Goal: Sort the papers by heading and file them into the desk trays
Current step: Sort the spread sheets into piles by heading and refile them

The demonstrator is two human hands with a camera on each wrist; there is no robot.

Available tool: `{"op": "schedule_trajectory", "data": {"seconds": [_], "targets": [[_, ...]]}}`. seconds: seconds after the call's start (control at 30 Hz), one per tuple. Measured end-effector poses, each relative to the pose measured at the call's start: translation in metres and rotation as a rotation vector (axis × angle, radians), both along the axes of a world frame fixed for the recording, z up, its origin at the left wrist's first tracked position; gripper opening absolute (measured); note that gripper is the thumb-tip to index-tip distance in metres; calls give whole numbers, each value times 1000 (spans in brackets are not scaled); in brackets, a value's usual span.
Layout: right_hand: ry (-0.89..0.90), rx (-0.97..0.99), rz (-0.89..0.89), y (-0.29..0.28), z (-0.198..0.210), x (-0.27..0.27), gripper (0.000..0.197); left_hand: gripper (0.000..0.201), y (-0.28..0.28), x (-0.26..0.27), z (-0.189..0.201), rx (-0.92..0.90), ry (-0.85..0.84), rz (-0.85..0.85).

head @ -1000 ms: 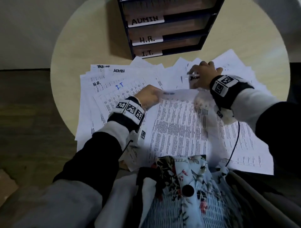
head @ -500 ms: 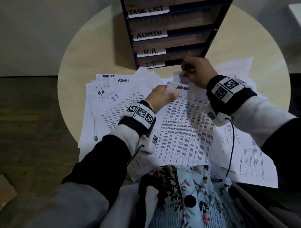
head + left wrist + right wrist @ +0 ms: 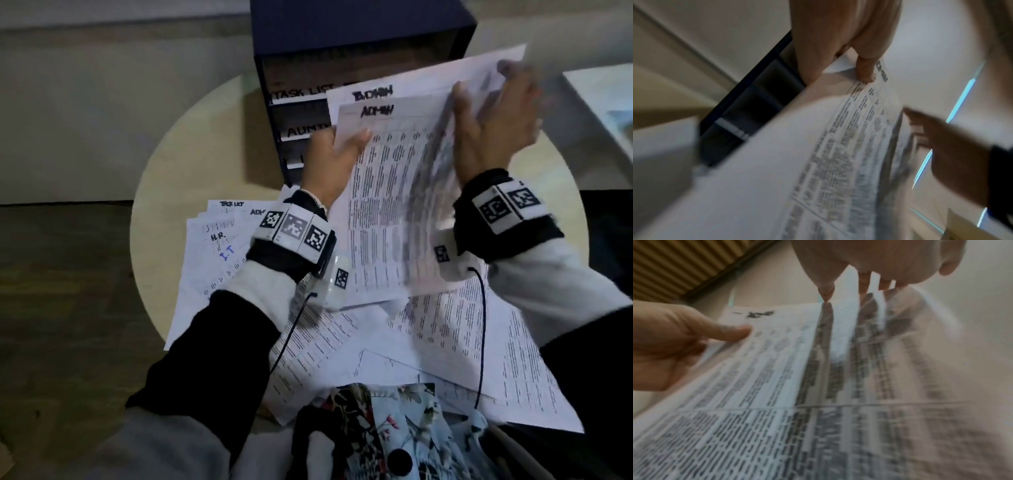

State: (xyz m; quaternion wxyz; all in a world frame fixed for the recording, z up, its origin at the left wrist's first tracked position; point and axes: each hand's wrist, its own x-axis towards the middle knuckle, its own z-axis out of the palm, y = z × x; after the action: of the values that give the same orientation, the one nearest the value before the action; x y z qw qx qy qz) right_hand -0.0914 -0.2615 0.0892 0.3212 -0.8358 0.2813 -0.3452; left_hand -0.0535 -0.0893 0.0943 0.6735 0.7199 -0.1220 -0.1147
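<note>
Papers (image 3: 394, 192) headed ADMIN are held raised in front of the trays (image 3: 301, 113). Left hand (image 3: 330, 161) pinches their left edge, thumb on top; right hand (image 3: 493, 126) has its fingers spread against the right edge (blurred, grip unclear). Step in hand: squaring the sheets. Next move likely requires aligning them with the ADMIN tray. More papers lie on the table (image 3: 191, 154).

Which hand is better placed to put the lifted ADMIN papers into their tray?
Probably the left hand. It pinches the ADMIN papers at their top corner, just in front of the ADMIN tray. The right hand holds their far edge, further from the trays.
</note>
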Motion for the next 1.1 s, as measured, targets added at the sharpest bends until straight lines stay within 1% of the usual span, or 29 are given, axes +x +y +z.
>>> {"op": "schedule_trajectory", "data": {"seconds": [0.07, 0.1, 0.13, 0.17, 0.2, 0.27, 0.3, 0.37, 0.43, 0.47, 0.5, 0.57, 0.6, 0.63, 0.7, 0.73, 0.8, 0.83, 0.9, 0.97, 1.03, 1.1], "targets": [[-145, 225, 20, -16, 0, -2, 84, 18, 1, 4, 19, -59, -87, 4], [-250, 336, 66, -21, 1, -4, 90, 12, 1, 5, 28, -83, -124, 8], [-342, 438, 139, -24, 2, -5, 88, 6, 1, 7, 36, -101, -163, 21], [-396, 505, 223, -25, 4, -5, 79, 7, 2, 8, 44, -116, -201, 40], [-412, 531, 284, -26, 6, -4, 65, 9, 3, 9, 52, -130, -247, 61], [-430, 501, 326, -23, 13, -1, 43, 8, 5, 12, 64, -158, -333, 124], [-462, 490, 332, -21, 15, 0, 37, 6, 6, 14, 68, -171, -364, 159], [-529, 484, 347, -16, 19, 0, 28, 15, 11, 16, 71, -197, -402, 249], [-540, 465, 352, -9, 16, 0, 22, 21, 17, 18, 66, -230, -427, 298], [-524, 460, 348, -6, 13, -1, 21, 24, 22, 18, 61, -245, -419, 299], [-498, 457, 338, -2, 9, -2, 21, 30, 26, 17, 56, -263, -390, 291], [-445, 447, 308, 3, 0, -4, 23, 41, 34, 17, 42, -275, -274, 295], [-425, 448, 297, 6, -4, -6, 20, 40, 38, 16, 36, -251, -217, 311], [-407, 454, 300, 9, -8, -7, 18, 35, 41, 16, 29, -202, -184, 325], [-390, 477, 348, 17, -16, -10, 13, 16, 44, 16, 20, -104, -160, 346], [-377, 484, 371, 22, -19, -11, 13, 12, 43, 16, 19, -92, -156, 359], [-342, 474, 383, 33, -25, -14, 25, 15, 41, 16, 22, -99, -182, 401], [-343, 478, 389, 38, -26, -14, 27, 14, 40, 17, 24, -113, -201, 407], [-373, 489, 388, 42, -23, -15, 26, 4, 37, 16, 31, -164, -222, 371], [-418, 486, 373, 42, -17, -15, 27, 10, 38, 16, 34, -216, -235, 339], [-448, 483, 366, 41, -15, -18, 31, 9, 42, 15, 31, -236, -242, 306], [-449, 487, 360, 42, -17, -22, 33, 19, 45, 11, 20, -217, -173, 284]]}}
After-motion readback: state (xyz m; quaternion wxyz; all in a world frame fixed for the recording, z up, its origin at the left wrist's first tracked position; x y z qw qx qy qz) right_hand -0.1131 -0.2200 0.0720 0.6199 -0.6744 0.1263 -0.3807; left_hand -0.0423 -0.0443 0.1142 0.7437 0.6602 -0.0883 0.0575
